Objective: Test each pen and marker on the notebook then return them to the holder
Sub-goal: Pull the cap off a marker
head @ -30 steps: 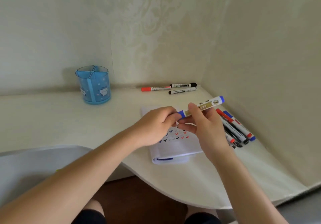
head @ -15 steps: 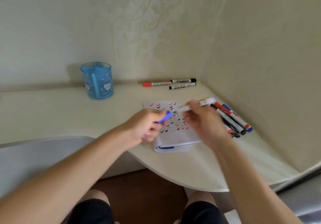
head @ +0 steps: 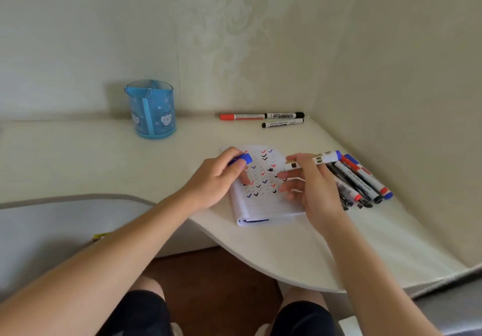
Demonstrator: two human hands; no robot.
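Observation:
My right hand grips a white marker with a blue end, uncapped, held above the open notebook. My left hand pinches the blue cap over the notebook's left side. The page carries several red, blue and black check marks. The blue pen holder stands at the back left, with nothing seen in it. A bunch of several markers and pens lies to the right of the notebook.
A red marker and two black markers lie near the back wall. The white desk has a curved front edge. Walls close the corner behind and to the right. My knees show below the desk.
My hands have pulled the blue cap off the marker and moved apart. The left hand took the cap to the left; the right hand lowered the marker toward the notebook.

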